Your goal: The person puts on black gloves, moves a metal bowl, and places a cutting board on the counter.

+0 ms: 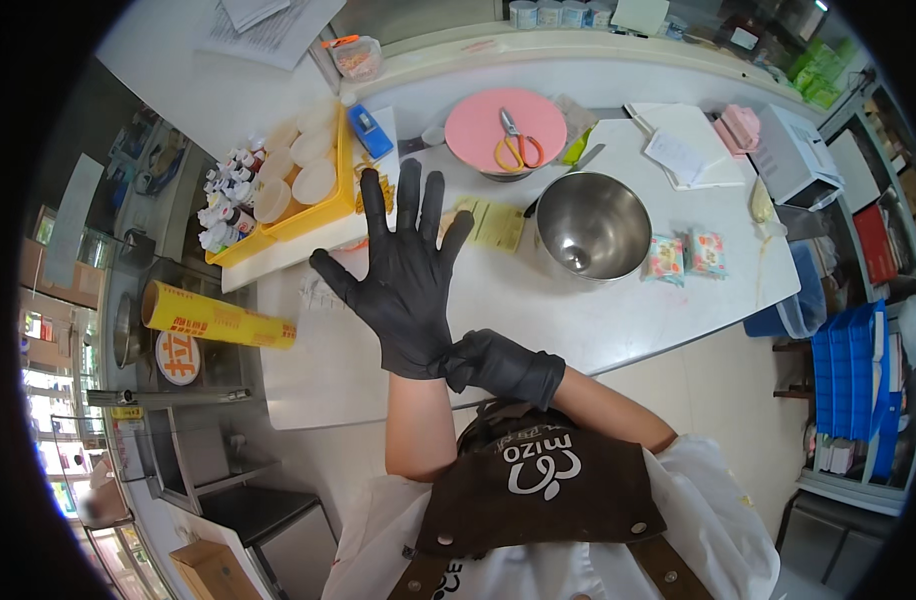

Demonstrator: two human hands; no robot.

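My left hand (409,289) wears a black disposable glove. It is raised over the worktable with its palm towards me and its fingers spread, and it holds nothing. My right hand (510,367), also in a black glove, is closed on the left glove's cuff (439,366) at the wrist. Bare forearm shows below both gloves. Beyond my left fingers stands a pink round turntable (473,127) with scissors (514,141) on top. A steel mixing bowl (594,221) stands to the right of my left hand.
At the left are a yellow bin (308,217) of small bottles and plastic tubs, and a yellow film roll (217,315). Two small packets (665,259) lie right of the bowl. Further right are a white board (702,169) and a piping bag (762,201). The worktable edge (668,347) runs before me.
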